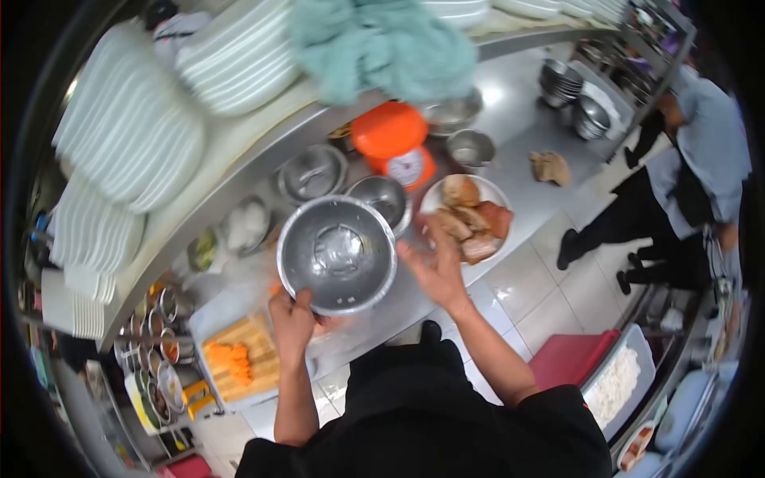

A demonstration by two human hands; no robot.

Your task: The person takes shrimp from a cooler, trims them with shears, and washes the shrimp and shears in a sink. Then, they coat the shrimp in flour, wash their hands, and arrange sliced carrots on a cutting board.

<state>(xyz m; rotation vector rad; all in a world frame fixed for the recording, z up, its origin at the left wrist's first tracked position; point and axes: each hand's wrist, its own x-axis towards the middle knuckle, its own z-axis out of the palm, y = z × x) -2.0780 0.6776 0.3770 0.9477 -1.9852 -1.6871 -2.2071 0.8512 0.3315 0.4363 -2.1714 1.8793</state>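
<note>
My left hand [292, 319] grips the near rim of a large steel mixing bowl [303, 247], thumb over the edge. The bowl is tilted toward me, and its inside looks wet and shiny. To its right my right hand [437, 267] is open, fingers apart and slightly blurred, apart from the bowl. Just beyond those fingers is a white plate [504, 199] with pieces of meat [472, 219] and a bread roll [460, 191]. Behind the large bowl stands a smaller steel bowl [382, 195].
An orange kitchen scale [398, 139] stands at the back. A wooden cutting board [259, 338] with chopped orange pieces [229, 362] lies at left. Stacked white plates [131, 119] and a green towel [382, 48] are on the shelf above. Two people [701, 159] stand at right.
</note>
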